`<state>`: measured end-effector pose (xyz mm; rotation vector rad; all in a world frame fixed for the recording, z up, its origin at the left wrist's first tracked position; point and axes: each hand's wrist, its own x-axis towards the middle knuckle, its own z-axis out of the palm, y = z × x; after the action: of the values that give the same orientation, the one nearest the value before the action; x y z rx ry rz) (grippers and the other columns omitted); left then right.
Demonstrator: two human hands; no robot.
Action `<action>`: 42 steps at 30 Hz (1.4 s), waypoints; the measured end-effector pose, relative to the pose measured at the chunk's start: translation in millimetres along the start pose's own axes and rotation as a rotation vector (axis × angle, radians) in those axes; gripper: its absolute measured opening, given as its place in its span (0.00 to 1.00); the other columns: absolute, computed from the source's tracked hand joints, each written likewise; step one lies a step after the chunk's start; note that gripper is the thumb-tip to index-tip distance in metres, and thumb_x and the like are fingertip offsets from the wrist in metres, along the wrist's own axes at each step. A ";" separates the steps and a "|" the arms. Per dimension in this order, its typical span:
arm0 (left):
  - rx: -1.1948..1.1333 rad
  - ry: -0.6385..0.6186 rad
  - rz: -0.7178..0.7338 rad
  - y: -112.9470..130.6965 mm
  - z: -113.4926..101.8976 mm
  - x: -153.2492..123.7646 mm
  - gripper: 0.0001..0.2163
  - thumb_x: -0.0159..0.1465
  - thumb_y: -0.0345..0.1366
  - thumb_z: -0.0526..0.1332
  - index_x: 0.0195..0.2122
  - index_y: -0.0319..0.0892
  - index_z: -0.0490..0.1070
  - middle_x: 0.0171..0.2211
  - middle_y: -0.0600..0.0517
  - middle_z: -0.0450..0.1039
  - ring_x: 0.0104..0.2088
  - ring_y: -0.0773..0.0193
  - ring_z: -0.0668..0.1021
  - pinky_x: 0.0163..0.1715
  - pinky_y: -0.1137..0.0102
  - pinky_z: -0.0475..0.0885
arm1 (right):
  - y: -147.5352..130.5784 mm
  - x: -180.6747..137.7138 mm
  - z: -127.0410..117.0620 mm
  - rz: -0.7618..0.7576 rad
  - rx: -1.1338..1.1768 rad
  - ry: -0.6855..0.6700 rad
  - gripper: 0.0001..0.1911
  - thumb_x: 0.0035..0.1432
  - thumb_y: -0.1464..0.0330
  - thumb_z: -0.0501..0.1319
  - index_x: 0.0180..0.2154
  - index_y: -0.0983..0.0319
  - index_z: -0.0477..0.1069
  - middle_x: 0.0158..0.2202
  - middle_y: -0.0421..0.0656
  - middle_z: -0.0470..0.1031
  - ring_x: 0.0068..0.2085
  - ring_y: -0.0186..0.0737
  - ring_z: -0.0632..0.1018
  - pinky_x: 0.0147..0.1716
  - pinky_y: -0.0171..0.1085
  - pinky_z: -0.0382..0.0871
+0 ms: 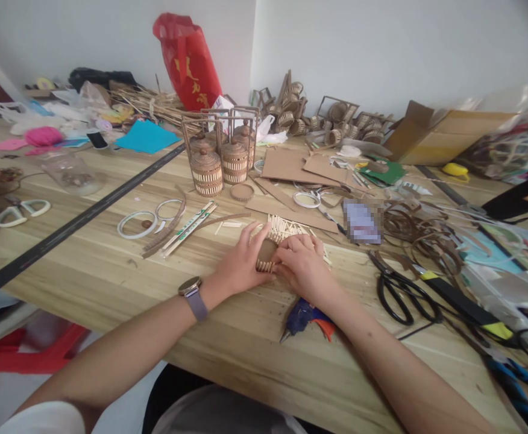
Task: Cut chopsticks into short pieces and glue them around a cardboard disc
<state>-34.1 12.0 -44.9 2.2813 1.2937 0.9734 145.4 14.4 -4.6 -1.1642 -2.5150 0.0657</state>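
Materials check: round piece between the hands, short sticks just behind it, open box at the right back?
Round piece: likely wood or bamboo, matte; pale upright slats show around a brown inside, whose material I can't tell.
Short sticks: probably bare wood or bamboo; pale, dull, no visible paint.
Open box: looks like plain cardboard, matte brown with folded flaps.

I make out yellow Chinese characters down the red tote bag (203,63), the middle one reading 力. Green print on the wrapped sticks (190,228) is too small for me to read from here.
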 end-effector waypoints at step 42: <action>0.023 0.025 -0.078 4.5 2.6 -4.3 0.48 0.51 0.32 0.71 0.67 0.51 0.40 0.63 0.40 0.46 0.65 0.45 0.56 0.60 0.49 0.62 | 54.6 -86.0 -44.8 0.585 0.834 -0.151 0.28 0.42 0.46 0.68 0.37 0.60 0.73 0.31 0.45 0.77 0.31 0.44 0.76 0.31 0.40 0.73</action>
<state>-31.0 6.1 -45.8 2.2243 1.4000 0.9684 251.6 -18.7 0.0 -1.4505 -1.8067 1.2424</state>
